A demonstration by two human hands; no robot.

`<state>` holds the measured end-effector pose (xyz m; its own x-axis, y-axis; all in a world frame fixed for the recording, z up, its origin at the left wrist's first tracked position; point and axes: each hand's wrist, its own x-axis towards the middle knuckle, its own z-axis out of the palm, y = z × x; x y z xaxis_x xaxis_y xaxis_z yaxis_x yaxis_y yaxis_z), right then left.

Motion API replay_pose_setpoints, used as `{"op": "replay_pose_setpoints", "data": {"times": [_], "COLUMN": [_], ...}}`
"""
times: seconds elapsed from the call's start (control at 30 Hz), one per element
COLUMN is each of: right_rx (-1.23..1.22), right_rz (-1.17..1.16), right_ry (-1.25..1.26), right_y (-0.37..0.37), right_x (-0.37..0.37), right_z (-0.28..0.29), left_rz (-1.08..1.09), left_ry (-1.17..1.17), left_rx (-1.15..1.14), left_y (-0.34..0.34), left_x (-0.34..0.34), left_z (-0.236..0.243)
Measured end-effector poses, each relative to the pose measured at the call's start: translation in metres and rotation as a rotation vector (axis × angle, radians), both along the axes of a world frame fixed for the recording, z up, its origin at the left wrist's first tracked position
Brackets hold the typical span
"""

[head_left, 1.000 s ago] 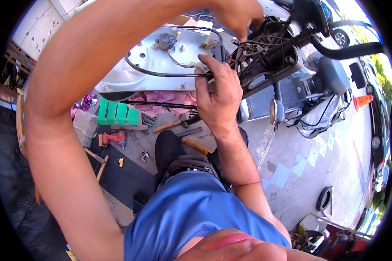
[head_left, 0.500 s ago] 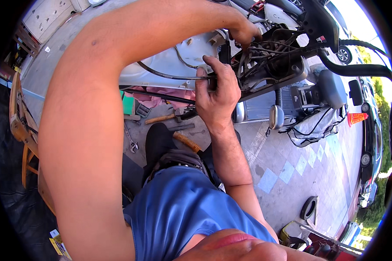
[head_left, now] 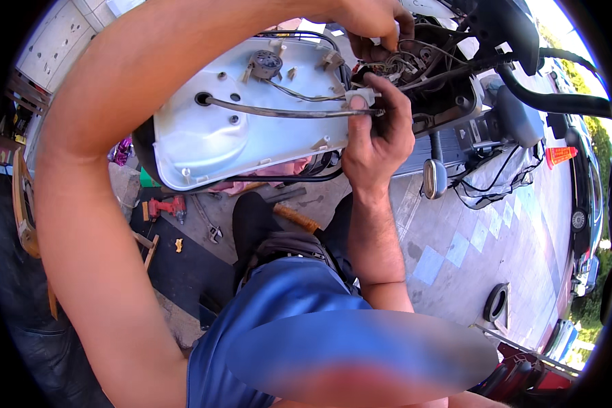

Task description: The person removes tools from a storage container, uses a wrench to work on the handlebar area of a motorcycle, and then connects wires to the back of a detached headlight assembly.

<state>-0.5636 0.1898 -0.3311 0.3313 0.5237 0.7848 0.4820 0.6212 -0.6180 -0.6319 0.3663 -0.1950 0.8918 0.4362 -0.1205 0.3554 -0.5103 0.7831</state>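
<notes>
A pale plastic panel (head_left: 211, 156) lies with its moulded inner side up in front of me. A dark cable (head_left: 285, 112) comes out of a hole in it and runs to my right hand (head_left: 381, 146). That hand pinches the cable near its end, with a white connector (head_left: 362, 96) beside the thumb. Thin wires (head_left: 299, 96) lead from a small round grey part (head_left: 266, 64) toward the same spot. My left hand (head_left: 370, 20) reaches over the panel, fingers bent down at the wiring (head_left: 404, 64) of the opened scooter front; what its fingertips grip is hidden.
A black handlebar part (head_left: 557, 102) and mirror (head_left: 434, 180) jut out at the right. On the floor lie a red power tool (head_left: 164, 209), an adjustable wrench (head_left: 207, 221), a brush (head_left: 296, 217) and a tyre (head_left: 496, 302). An orange cone (head_left: 559, 157) stands near parked cars.
My view has shifted, so more of the panel shows. The white connector now shows at my right thumb along with the cable. My left hand stays at the wiring, its fingers more visible.
</notes>
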Motion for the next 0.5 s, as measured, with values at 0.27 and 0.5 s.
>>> {"op": "replay_pose_setpoints", "data": {"times": [0.27, 0.5], "right_rx": [-0.179, -0.248], "right_rz": [0.24, 0.281], "right_ry": [0.324, 0.29], "right_y": [-0.009, -0.014], "right_x": [0.002, 0.005], "right_z": [0.002, 0.008], "left_rz": [0.048, -0.016], "left_ry": [-0.03, -0.053], "left_rx": [-0.414, -0.353], "left_y": [-0.031, -0.027], "left_x": [-0.035, -0.04], "left_z": [0.004, -0.007]}}
